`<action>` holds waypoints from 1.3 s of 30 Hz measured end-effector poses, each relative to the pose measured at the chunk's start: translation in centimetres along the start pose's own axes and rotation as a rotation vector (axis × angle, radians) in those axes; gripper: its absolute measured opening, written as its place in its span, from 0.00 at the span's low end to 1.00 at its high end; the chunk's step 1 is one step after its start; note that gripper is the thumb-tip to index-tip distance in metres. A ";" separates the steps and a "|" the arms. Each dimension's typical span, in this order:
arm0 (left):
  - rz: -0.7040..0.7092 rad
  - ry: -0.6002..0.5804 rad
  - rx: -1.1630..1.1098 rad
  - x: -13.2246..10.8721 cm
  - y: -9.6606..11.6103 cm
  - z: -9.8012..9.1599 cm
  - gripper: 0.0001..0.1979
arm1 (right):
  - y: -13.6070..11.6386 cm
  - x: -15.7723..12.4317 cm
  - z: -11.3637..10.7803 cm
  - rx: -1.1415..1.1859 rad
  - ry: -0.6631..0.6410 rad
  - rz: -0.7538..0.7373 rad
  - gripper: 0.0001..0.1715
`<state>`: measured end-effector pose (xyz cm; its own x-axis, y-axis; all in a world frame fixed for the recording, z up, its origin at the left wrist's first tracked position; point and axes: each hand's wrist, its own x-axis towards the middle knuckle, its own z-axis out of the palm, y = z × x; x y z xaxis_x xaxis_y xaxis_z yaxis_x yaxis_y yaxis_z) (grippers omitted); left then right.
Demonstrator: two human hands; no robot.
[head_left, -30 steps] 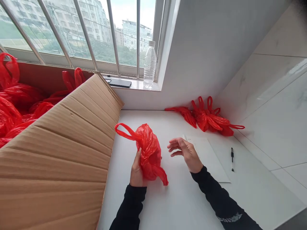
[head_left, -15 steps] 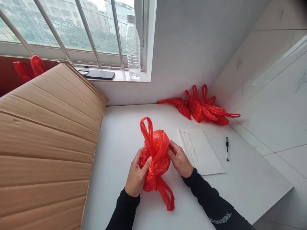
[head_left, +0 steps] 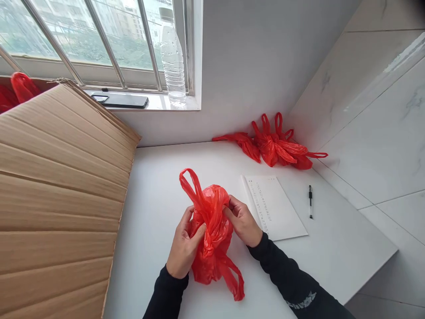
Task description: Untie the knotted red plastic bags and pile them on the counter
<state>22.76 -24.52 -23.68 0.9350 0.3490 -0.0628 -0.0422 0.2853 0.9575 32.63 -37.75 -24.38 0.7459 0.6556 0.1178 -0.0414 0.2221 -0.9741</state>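
Observation:
A crumpled red plastic bag [head_left: 212, 235] is held between both hands over the white table [head_left: 159, 177]. Its contents, if any, are hidden by the plastic. One handle loop sticks up at the upper left, the other hangs toward the lower right. My left hand [head_left: 184, 246] is closed on the bag's left side, thumb across the front near the gathered middle. At its upper right edge, my right hand [head_left: 244, 221] pinches the plastic between thumb and fingers.
A large cardboard box [head_left: 63, 190] with red bags inside stands left. An open notebook [head_left: 279, 208] and a pen [head_left: 310, 201] lie right. More red bags [head_left: 277, 148] are heaped against the wall. A bottle [head_left: 172, 66] and a phone [head_left: 124, 101] rest on the windowsill.
The view has shifted slightly, so the surroundings appear further left. The bag looks more spread out at its lower end, and its upper loop leans further left. Both hands keep their hold.

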 end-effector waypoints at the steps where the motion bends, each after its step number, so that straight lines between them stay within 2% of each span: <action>1: -0.007 -0.007 0.004 0.0 0.0 0.0 0.25 | 0.1 0.0 0.0 -0.002 0.008 0.002 0.11; 4: -0.048 -0.084 0.049 -0.2 0.0 0.0 0.32 | 0.2 -0.1 -0.1 0.001 0.095 -0.025 0.10; 7: -0.038 -0.123 0.095 -0.2 -0.2 0.1 0.30 | 0.4 -0.2 -0.2 0.004 0.183 -0.025 0.11; 10: -0.012 -0.090 0.085 -0.1 -0.6 -0.1 0.24 | 0.6 -0.1 -0.3 0.017 0.153 0.013 0.13; 13: 0.023 -0.050 0.067 0.0 -0.8 -0.3 0.24 | 0.6 0.1 -0.2 0.028 0.084 0.035 0.19; 16: 0.044 -0.039 0.082 0.1 -0.8 -0.4 0.23 | 0.6 0.1 -0.2 0.017 0.037 0.051 0.16; 19: 0.029 -0.044 0.114 0.2 -0.5 -0.2 0.23 | 0.5 0.1 -0.3 0.042 0.083 0.020 0.13; 23: 0.010 -0.038 0.102 0.1 -0.6 0.0 0.23 | 0.6 -0.1 -0.4 0.092 0.165 0.012 0.13; 27: -0.004 -0.024 -0.012 0.0 -0.9 -0.1 0.22 | 0.5 -0.1 -0.1 0.066 0.121 0.049 0.15; 33: -0.002 0.097 -0.079 0.0 -0.7 0.2 0.22 | 0.2 -0.1 -0.1 0.006 -0.016 0.056 0.24; 39: -0.021 0.049 -0.052 0.2 -0.8 0.0 0.21 | 0.6 0.1 -0.4 0.064 0.072 0.026 0.17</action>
<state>22.96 -24.73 -24.43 0.9175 0.3855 -0.0980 -0.0417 0.3384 0.9401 32.91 -37.87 -25.01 0.7896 0.6088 0.0767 -0.1016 0.2530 -0.9621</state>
